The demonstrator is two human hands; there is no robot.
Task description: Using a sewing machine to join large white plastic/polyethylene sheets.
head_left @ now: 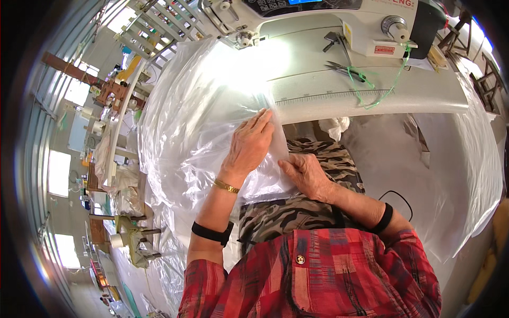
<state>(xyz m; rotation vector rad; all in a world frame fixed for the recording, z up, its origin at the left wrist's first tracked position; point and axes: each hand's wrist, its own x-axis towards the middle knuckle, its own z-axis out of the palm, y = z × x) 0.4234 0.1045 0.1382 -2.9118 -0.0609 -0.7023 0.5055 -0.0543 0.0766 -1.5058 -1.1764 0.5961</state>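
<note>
A wide sheet of clear plastic film (pixel 185 132) spreads over the left of the sewing table and hangs down across my lap. My left hand (pixel 250 139) lies flat on it, fingers stretched out toward the sewing machine (pixel 313 21). Lower and to the right, my right hand (pixel 306 174) pinches the film's right edge between thumb and fingers. The machine's needle area (pixel 245 40) is beyond my left hand, beside a glaring work light that washes out the film there.
Thread snips (pixel 344 70) and a small dark tool (pixel 333 40) lie on the table right of the film, with loose green thread (pixel 366 100). A ruler strip (pixel 339 95) runs near the table's front edge. More plastic film (pixel 450 169) hangs at the right; cluttered benches stand at the left.
</note>
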